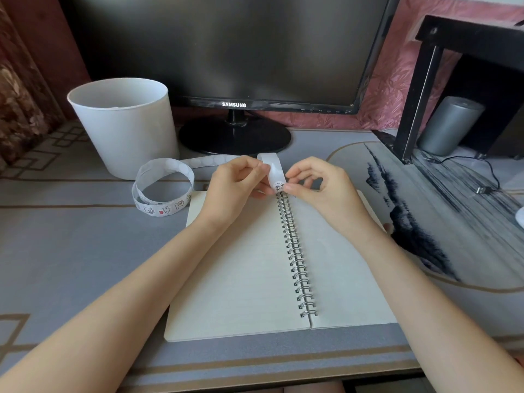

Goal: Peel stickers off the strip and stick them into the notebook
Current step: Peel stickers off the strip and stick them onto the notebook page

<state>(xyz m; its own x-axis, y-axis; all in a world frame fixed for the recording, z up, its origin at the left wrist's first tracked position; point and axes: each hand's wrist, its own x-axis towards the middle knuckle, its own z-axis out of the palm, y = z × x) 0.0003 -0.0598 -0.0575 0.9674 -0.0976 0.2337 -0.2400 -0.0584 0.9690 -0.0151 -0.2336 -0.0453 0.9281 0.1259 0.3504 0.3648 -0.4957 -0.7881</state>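
A grey desk mat (71,251) covers the table, bearing an open spiral notebook (241,265), a coiled sticker strip (163,191), a white bin (124,126) and a monitor's stand (235,137).

"SAMSUNG" in white capitals on the lower bezel of the black monitor (234,104), centered above its stand. Sticker strip (163,191) shows small cartoon animal prints, no legible lettering. Open spiral notebook (241,265) pages: no readable writing. White bin (124,126): no label readable. No other text, numbers or signs legible.
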